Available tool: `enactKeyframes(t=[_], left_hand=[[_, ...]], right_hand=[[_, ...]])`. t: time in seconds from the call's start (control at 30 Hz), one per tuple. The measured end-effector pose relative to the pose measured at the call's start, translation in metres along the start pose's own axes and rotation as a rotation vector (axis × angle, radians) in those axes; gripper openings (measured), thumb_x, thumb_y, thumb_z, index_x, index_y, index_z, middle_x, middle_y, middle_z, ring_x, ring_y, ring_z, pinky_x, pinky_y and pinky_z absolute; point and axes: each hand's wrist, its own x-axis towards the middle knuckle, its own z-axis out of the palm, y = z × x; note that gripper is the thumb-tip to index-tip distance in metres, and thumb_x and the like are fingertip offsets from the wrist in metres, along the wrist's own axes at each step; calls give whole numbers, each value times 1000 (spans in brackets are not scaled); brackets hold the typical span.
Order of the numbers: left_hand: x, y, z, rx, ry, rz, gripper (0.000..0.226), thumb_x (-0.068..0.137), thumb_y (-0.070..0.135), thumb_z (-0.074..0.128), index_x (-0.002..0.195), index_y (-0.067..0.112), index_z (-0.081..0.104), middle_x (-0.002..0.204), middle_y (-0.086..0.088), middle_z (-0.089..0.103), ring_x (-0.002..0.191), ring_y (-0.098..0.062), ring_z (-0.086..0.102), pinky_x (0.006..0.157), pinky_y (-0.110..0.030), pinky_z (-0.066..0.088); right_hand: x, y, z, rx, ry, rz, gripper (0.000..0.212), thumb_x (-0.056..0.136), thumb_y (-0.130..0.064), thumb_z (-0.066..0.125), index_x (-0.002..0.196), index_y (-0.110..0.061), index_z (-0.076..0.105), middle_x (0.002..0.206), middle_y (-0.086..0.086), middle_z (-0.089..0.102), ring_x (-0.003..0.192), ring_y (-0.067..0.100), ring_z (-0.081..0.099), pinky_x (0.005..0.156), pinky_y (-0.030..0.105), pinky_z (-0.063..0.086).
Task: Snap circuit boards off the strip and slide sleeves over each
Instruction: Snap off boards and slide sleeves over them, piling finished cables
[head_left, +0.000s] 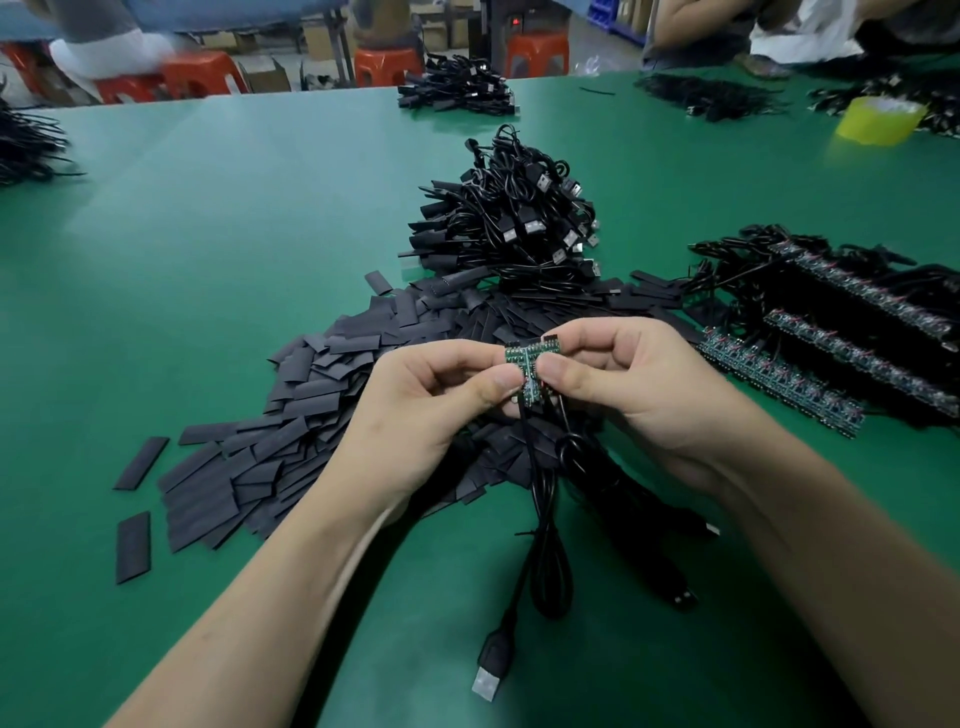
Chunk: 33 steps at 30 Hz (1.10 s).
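left hand (431, 395) and right hand (623, 374) each pinch one side of a short piece of circuit boards (529, 364), thumbs on top. its print is too small to read. black cables (540, 509) hang from it between the wrists. sleeves (291, 415) lie heaped under and left of the hands, board strips (831, 364) to the right and a cable heap (524, 223) beyond.

Green table (208, 234), blk sleeves (291, 415) & cables (540, 545), green boards (522, 358), yellow tape roll (878, 120).

Matt black sleeves (291, 410), smooth green table (208, 234), glossy cables (540, 545)
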Motion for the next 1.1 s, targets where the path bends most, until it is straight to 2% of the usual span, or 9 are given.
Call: enactKeyframes(t=[0.23,0.37,0.5,0.57,0.67,0.77,0.9,1.0,1.1], left_hand=[[1,2,-9,-30,116,32,15,80,21,74,89,8,74,69,3,72,59,-1,64,62,-9,49],[0,5,-6,6,153,47,13,77,26,77,85,16,76,72,1,74,65,-5,70,63,-14,53],[0,4,-5,104,209,113,11,72,30,81,78,22,77,74,4,72,66,-8,61,66,-15,49],[0,4,-4,129,217,129,14,72,30,82,79,20,76,74,1,70,67,-12,56,65,-17,46],[0,3,-4,188,236,161,12,75,29,81,81,20,76,76,2,71,69,-16,57,66,-24,49],[1,2,-12,392,173,235,6,91,24,74,92,29,78,89,7,73,86,-14,68,79,-39,55],[2,0,-30,927,-71,338,16,96,20,71,107,26,80,99,12,68,99,-12,62,89,-34,50],[3,0,-35,1090,-181,361,16,93,32,73,106,30,81,98,16,66,96,-11,56,88,-36,49],[5,0,-35,1135,-190,396,16,93,32,73,106,29,81,97,14,66,94,-13,56,85,-37,51]], right_hand=[[1,-11,-36,-26,167,4,22,54,-28,85,74,-20,80,70,-1,74,59,4,66,57,15,54],[2,-12,-60,-492,285,34,21,76,-19,84,94,-13,77,76,-2,74,61,3,62,60,10,50],[2,-10,-52,-1010,448,-252,16,87,-36,75,101,-29,74,98,-14,64,86,-7,57,76,0,37],[1,-6,-28,-903,332,-327,19,91,-45,67,102,-31,76,99,-17,67,96,-3,60,79,6,40],[-1,5,1,-748,108,-228,18,92,-44,62,94,-32,75,89,-14,72,84,6,65,81,30,52],[-1,7,5,-541,49,-181,20,98,-35,58,85,-27,71,89,-3,77,84,23,71,84,48,56],[0,-1,-2,-22,47,-117,25,103,-28,46,83,-19,57,76,9,75,74,30,74,72,35,54],[-1,0,-3,123,65,-41,27,109,-22,40,85,-13,48,55,0,47,42,19,46,52,33,43],[0,2,-2,55,76,70,29,110,-20,38,83,-15,46,56,-6,31,41,12,24,42,24,30]])
